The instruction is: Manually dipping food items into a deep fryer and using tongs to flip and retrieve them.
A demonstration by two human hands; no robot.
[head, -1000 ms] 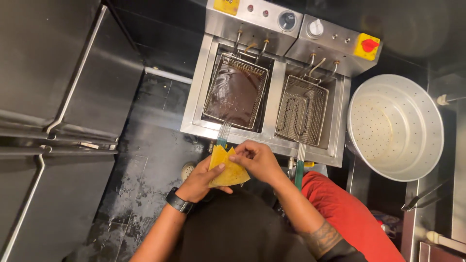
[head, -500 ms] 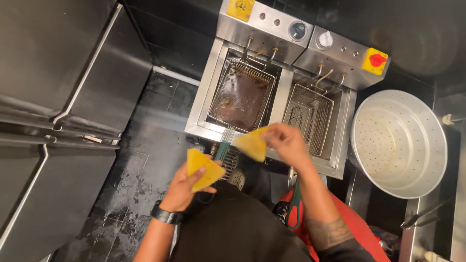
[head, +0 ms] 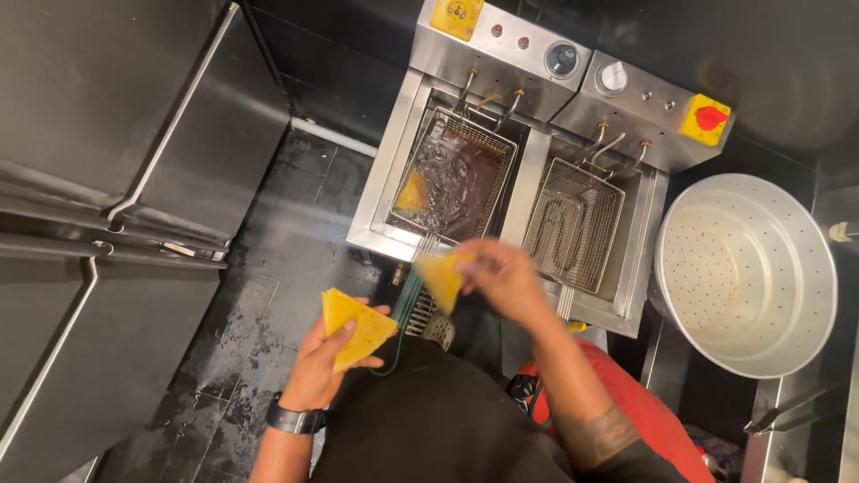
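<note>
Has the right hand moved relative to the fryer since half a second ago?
Yes. The right hand, pinching a yellow triangle, has pulled back from the left fry basket toward the body; another triangle now floats in the oil.

Pretty dim in here overall, dark floor (head: 268, 295) and walls soaking up the light. Overhead light bounces off the steel fryer (head: 528, 54) and the white perforated tub (head: 805, 295), which glare a bit. The right hand (head: 501, 277) is smeared with motion blur. Edges bend slightly, wide-lens style.

The right hand (head: 506, 277) and its yellow triangle (head: 443, 279) are motion-blurred.
</note>
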